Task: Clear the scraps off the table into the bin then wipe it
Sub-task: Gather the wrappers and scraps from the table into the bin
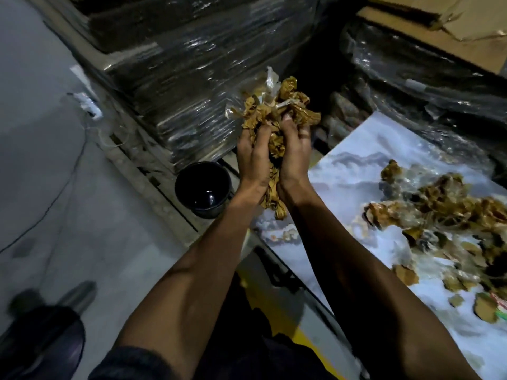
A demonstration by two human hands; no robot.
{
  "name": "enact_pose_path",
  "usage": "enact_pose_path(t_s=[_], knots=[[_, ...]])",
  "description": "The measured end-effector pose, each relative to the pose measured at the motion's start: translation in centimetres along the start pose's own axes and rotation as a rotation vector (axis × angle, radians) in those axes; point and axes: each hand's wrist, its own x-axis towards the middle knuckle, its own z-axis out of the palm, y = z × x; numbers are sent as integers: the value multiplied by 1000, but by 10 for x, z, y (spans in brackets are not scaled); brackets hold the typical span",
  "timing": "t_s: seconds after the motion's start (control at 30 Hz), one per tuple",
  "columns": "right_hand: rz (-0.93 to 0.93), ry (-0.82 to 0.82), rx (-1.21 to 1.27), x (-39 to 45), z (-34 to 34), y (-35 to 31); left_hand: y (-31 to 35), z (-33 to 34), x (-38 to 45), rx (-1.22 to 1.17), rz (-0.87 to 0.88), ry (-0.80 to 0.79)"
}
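Both hands are raised together in mid-air, clasping a bundle of crumpled brown tape and clear plastic scraps [277, 111]. My left hand [253, 160] grips its left side and my right hand [295, 154] grips its right side, fingers curled into it. The bundle is held above the table's left corner, to the right of the black bin [203, 187] that stands on the floor. More brown and clear scraps [444, 215] lie heaped on the marble-patterned table [343, 187] at the right.
Stacks of flat cardboard wrapped in plastic film [192, 86] stand behind the bin and the table. Grey floor [55, 160] spreads to the left, with a thin cable across it. A dark rounded object [44, 338] sits at the lower left.
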Motion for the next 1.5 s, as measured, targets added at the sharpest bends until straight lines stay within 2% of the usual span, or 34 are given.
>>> enact_pose_path(t_s=[0.13,0.27,0.47,0.7,0.87,1.2,1.3,1.5], knots=[[89,-70,-5,20,30,35,-7,-29,29,13,-45,90],[159,-50,-76,51,65,81,-23,-64,78,59,-104,182],[233,-22,-196,104,110,167,-66,-120,155,272,-245,231],[463,53,-229,151,135,272,-133,-177,225,214,-557,345],[619,119,-277,174,134,343,-194,-210,261,232,-660,379],[915,198,-333,210,108,460,-323,-281,308,389,-1020,424],[962,210,-341,224,96,489,-355,-296,325,326,-1115,479],[1061,333,-331,242,77,530,-406,-315,344,289,-1176,555]])
